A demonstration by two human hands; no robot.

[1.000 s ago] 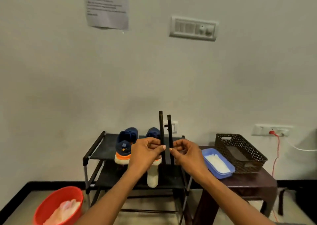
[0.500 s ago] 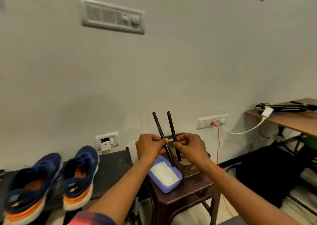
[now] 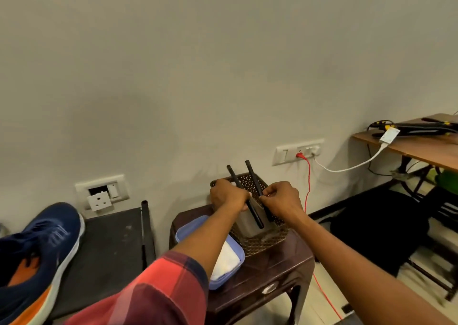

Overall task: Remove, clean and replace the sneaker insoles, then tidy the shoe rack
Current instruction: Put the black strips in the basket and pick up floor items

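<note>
— Holding what, exactly, over that basket (image 3: 262, 240)?

— Two insoles, seen edge-on, so they read as thin dark strips. The left hand (image 3: 229, 195) has its fingers curled round the left insole (image 3: 233, 175) about midway along. The right hand (image 3: 282, 200) pinches the right insole (image 3: 252, 178) between thumb and fingertips, also near the middle. Both stand nearly upright, leaning a little to the left, with their lower ends down inside the brown woven basket on the small dark table (image 3: 285, 270).

— Resting on the basket floor?

— I cannot tell; the hands and the basket wall hide too much.

— How will they handle?

— My guess is light and bendy, probably foam. Held by one tip, an insole would droop or fold. A hold near the middle, thumb on one flat face and fingers on the other, keeps it straight. Breakage seems unlikely; a crease from squeezing too hard is the likelier harm.

— And where do they go back?

— A blue sneaker (image 3: 44, 245) sits on the black shoe rack (image 3: 111, 238) to the left, well apart from both hands. A blue tray (image 3: 188, 228) holding something white lies just beside the basket, under the left forearm.
</note>
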